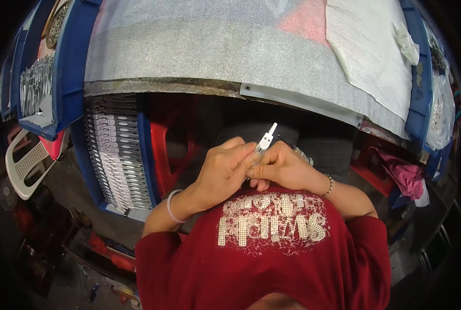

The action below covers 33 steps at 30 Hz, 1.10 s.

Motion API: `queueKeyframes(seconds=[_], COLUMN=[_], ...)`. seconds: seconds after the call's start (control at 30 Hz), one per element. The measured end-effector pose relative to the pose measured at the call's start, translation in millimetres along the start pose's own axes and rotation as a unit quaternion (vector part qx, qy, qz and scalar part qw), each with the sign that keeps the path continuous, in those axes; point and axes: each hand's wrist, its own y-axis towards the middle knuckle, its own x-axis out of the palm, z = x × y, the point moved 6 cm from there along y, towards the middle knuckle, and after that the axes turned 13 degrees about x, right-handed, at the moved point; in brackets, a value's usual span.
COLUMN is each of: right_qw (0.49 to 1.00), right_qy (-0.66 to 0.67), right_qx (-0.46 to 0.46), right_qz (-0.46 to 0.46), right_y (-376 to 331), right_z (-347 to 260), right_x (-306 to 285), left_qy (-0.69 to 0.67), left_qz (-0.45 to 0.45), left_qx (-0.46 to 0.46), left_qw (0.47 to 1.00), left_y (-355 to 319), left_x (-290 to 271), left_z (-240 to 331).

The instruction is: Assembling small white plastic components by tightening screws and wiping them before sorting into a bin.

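Observation:
Just beyond my shirt front, both hands are close together over my lap. My left hand (224, 168) is closed, its thumb and fingers pinching a slim, light-coloured tool (266, 140) with a narrow tapered tip and small dark dots on its flat head. The tip points up and away to the right. Against its lower part, my right hand (282, 166) is also closed, thumb pressed over curled fingers. My fingers hide the tool's lower end, and its exact kind does not show. Behind the right hand is a small pale item, mostly covered.
A worktable (204, 54) with a grey sheet spans the far side. At left, a blue tray (145, 155) holds rows of slim metal pieces (118, 150); blue bins (70, 67) stand beyond. Red stools (161, 155) are under the table. More blue bins (421, 103) stand right.

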Motion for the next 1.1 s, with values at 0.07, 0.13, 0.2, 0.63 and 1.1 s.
queueKeyframes(seconds=[0.07,0.13,0.2,0.63,1.1], right_qw=[1.0,0.999,0.999,0.998,0.927], right_qy=[0.003,-0.019,-0.022,-0.039,-0.213], right_qx=[0.003,0.021,0.021,0.049,-0.166], right_qz=[-0.004,-0.014,-0.013,-0.023,0.259], right_y=[-0.6,-1.2,-1.8,-2.4,-41.6], right_z=[-0.4,-0.2,-0.2,-2.7,-9.5], right_x=[1.4,3.5,4.1,0.3,-35.2], left_qy=[0.013,0.01,0.007,-0.047,-0.696], left_qz=[-0.032,-0.023,-0.016,-0.055,-0.021], left_qx=[0.003,0.003,0.003,-0.034,-0.169], left_qw=[0.999,1.0,1.0,0.997,0.697], left_y=[-0.9,-2.1,-3.0,-2.0,-24.1], left_x=[0.0,-0.1,-0.4,1.1,37.5], left_z=[1.4,1.3,1.7,-12.1,-76.3])
